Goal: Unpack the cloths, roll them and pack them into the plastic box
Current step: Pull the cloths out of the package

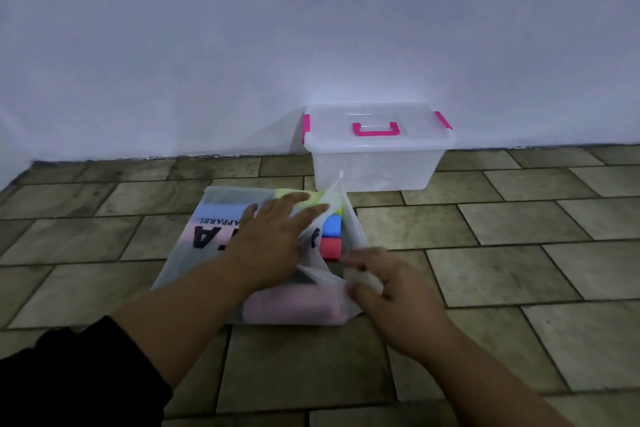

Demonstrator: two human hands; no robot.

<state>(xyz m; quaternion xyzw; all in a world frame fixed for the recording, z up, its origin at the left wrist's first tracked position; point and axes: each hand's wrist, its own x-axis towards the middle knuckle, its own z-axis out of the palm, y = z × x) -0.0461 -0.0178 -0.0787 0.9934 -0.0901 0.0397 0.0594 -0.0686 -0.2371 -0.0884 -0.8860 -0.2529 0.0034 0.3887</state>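
Bag (214, 229) lies on the floor (519, 253) under my left hand (273, 236), whose fingers are straight and together, pressing flat. Cloths (332, 225) sit folded at its mouth, none out yet. My right hand (384, 288) pinches the mouth's edge. Box (377, 163) stands beyond, lid (377, 121) on. I judge unpacking barely started, with rolling and packing left.

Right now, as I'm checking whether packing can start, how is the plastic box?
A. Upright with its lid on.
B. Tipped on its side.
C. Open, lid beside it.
A: the plastic box stands upright with its lid seated on top, pink handle uppermost.
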